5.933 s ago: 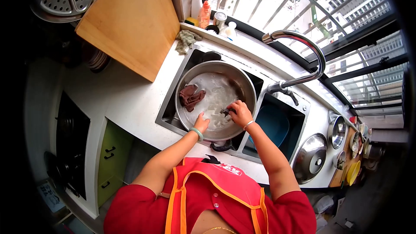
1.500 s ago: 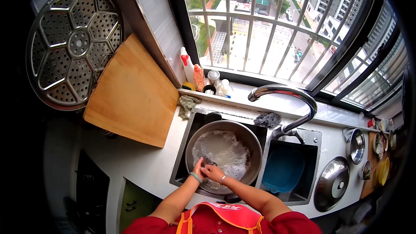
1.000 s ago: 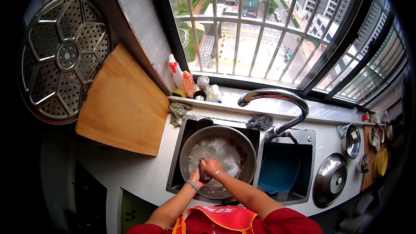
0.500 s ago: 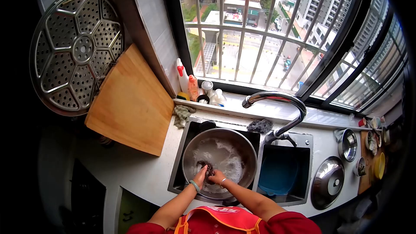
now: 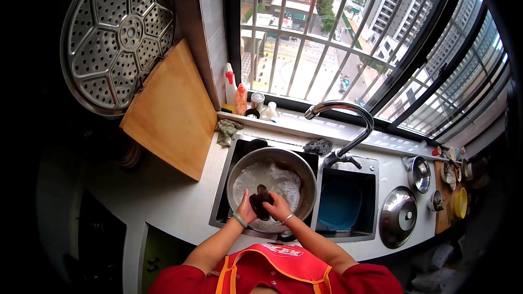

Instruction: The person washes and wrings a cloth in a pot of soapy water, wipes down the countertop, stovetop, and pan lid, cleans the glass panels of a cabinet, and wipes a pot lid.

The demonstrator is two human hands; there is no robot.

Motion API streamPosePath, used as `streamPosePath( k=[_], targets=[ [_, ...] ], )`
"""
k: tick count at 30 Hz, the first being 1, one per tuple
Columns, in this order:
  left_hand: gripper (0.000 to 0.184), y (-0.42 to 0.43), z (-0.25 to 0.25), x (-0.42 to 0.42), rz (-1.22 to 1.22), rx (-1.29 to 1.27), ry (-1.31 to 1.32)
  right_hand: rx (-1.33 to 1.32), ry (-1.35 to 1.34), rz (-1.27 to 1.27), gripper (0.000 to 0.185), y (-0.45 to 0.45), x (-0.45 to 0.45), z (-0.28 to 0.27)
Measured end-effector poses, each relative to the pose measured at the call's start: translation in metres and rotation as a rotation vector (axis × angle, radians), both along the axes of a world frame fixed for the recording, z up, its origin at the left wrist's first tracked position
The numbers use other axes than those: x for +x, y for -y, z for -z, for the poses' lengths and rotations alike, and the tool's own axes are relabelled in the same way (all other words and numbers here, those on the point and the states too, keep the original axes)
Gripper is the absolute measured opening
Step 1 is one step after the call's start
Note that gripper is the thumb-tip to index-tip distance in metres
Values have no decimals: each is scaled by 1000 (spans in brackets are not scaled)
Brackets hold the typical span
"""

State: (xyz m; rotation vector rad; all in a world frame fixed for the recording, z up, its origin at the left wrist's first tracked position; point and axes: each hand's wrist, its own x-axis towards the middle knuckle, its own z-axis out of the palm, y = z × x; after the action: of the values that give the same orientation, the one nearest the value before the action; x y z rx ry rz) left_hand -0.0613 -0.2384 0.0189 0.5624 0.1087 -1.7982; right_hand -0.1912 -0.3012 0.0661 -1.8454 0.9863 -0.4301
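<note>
A dark brown, floppy lump (image 5: 262, 196) is held between my two hands above cloudy, foamy water. Its exact kind is unclear. My left hand (image 5: 247, 208), with a pale green bangle at the wrist, is closed on its left side. On the right side my right hand (image 5: 279, 208), wearing a silver bracelet, grips it too. Both hands are over the near part of a large steel pot (image 5: 311, 177), which sits in the left sink basin (image 5: 222, 201). Suds float at the right and far side of the water.
A chrome faucet (image 5: 348, 110) arches over the right basin, which contains a blue tub (image 5: 339, 204). Left of the sink stand a wooden board (image 5: 177, 111) and a perforated steamer tray (image 5: 117, 43). A pot lid (image 5: 399, 218) and a steel bowl (image 5: 420, 174) lie right. Bottles line the sill.
The brown lump has been lifted from the water and shows more fully between my hands. My hands have risen and sit slightly further apart. The camera view has shifted.
</note>
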Motion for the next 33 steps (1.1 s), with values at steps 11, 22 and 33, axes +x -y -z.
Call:
streamPosePath(
  k=[11,22,33],
  targets=[
    [23,13,-14,-36,-271,132,379,1299,294,404,39,8,-15,65],
    [50,9,-47,-75,-476,317,1886,1283,819,14,50,-15,-22,10],
    [62,-1,-65,-73,-451,-894,2549,1235,634,-67,45,33,-46,14]
  ],
)
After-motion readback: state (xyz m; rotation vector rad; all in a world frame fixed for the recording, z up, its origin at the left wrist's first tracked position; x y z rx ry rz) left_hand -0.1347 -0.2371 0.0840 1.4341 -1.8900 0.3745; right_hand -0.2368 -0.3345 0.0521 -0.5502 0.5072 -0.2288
